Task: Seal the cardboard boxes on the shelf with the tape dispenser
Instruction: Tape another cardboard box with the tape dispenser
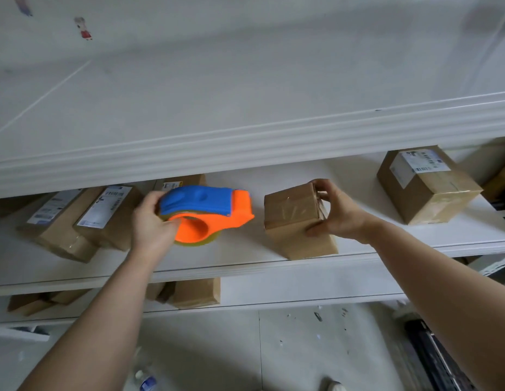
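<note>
An orange and blue tape dispenser [209, 214] with a roll of clear tape is gripped by my left hand [151, 221] over the middle shelf [245, 266]. To its right stands a small cardboard box [295, 221] with clear tape across its top, near the shelf's front edge. My right hand [334, 213] holds this box by its right side, fingers on the top edge and thumb lower down. The dispenser and the box are a short gap apart.
Two labelled boxes [84, 215] lie at the shelf's left, another [183, 182] behind the dispenser, and a larger labelled box [427, 184] at the right. More boxes [194, 292] sit on the shelf below. A white upper shelf [245, 142] overhangs. A bottle [145, 380] lies on the floor.
</note>
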Action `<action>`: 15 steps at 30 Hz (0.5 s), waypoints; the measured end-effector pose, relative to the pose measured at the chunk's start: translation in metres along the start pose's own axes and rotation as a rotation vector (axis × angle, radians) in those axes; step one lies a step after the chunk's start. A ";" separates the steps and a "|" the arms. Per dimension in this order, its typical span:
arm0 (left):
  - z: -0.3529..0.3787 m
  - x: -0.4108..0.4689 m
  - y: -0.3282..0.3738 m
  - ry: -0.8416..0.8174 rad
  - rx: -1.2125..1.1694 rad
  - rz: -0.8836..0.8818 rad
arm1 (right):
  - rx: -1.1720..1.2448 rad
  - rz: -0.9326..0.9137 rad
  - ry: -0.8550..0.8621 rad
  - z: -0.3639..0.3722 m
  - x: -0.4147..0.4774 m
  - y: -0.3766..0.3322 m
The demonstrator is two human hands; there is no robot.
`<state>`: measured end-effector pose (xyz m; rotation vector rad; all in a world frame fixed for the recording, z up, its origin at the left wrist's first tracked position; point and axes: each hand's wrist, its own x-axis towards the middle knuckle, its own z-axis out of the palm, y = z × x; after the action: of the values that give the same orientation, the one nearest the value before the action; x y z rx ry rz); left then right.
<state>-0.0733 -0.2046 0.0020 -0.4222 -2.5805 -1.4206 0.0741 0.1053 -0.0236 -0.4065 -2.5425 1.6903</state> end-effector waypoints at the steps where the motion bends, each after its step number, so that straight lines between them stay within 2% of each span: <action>1: -0.008 0.001 -0.008 0.016 0.024 -0.019 | 0.013 0.013 -0.005 -0.002 0.000 0.002; 15: 0.020 -0.003 -0.029 -0.026 0.069 -0.064 | 0.121 0.041 -0.049 -0.009 0.004 0.016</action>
<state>-0.0797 -0.2031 -0.0325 -0.3538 -2.6776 -1.3493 0.0746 0.1208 -0.0351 -0.4167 -2.4647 1.8789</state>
